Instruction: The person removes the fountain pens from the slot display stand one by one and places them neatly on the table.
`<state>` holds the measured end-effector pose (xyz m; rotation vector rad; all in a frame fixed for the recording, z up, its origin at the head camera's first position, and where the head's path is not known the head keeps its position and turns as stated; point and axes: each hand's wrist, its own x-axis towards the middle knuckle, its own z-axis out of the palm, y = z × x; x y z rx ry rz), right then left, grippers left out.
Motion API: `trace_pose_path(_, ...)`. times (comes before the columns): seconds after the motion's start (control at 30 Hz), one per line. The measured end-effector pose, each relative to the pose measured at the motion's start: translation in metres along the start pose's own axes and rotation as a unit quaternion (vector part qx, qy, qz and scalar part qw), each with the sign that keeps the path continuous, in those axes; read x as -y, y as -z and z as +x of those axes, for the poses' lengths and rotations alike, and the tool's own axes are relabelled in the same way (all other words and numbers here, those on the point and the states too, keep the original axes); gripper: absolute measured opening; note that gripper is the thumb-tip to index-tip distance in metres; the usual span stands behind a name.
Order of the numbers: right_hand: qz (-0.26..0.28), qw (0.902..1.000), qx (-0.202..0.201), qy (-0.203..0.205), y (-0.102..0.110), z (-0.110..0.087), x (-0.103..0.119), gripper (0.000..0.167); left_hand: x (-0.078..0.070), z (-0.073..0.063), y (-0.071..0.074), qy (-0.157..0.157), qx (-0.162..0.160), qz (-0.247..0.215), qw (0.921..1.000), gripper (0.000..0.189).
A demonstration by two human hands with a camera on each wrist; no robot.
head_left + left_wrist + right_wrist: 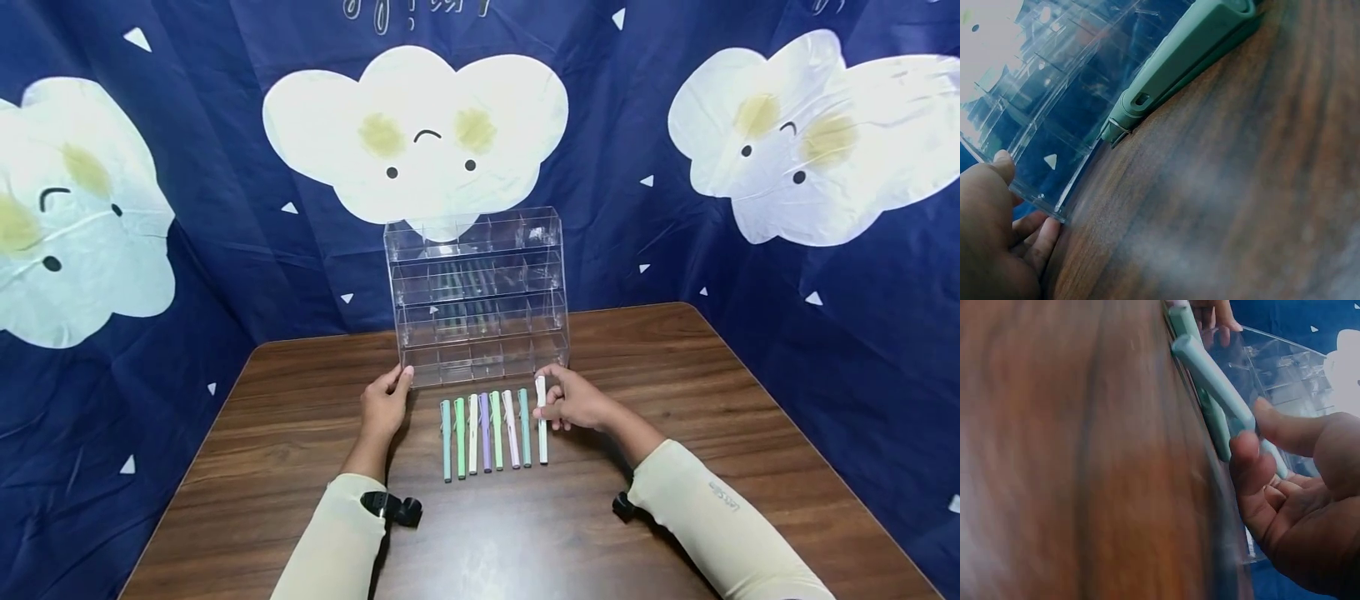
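Observation:
A clear plastic tiered display rack [480, 300] with divided compartments stands at the back of the table. My left hand [386, 408] grips its lower left corner; in the left wrist view the thumb [1002, 164] lies on the front and the fingers curl at the bottom. Several capped pens in teal, green, white, purple and pink lie in a row before the rack, among them a purple pen [485, 433]. At the row's right end, my right hand [576, 402] pinches a white pen [543, 442] between thumb and fingers. In the right wrist view this pen [1216, 381] looks pale blue-green and tilted.
The brown wooden table [480, 533] bears the rack and the pens. Blue curtains [615, 267] with white clouds surround its back and sides. A teal pen [526, 429] lies close beside the held one. Cameras [407, 512] are strapped to both wrists.

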<state>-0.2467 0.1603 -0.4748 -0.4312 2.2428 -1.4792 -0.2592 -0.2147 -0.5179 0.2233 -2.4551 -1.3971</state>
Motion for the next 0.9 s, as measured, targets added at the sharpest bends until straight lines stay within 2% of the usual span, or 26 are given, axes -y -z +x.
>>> trace_pose_path(0.27,-0.015,0.9996,-0.007,0.023,0.002,0.006,-0.011,0.073,-0.005,-0.001,0.0,-0.002,-0.004,-0.01,0.9999,0.05)
trace_pose_path(0.5,0.005,0.9998,-0.011,0.016,0.003,0.013,-0.021,0.075,-0.006,0.001,0.001,0.007,-0.002,-0.01,0.9999,0.05)
trace_pose_path(0.9,-0.018,0.9995,-0.011,0.024,-0.001,0.017,-0.026,0.079,-0.004,0.0,0.002,0.004,0.003,-0.003,1.0,0.05)
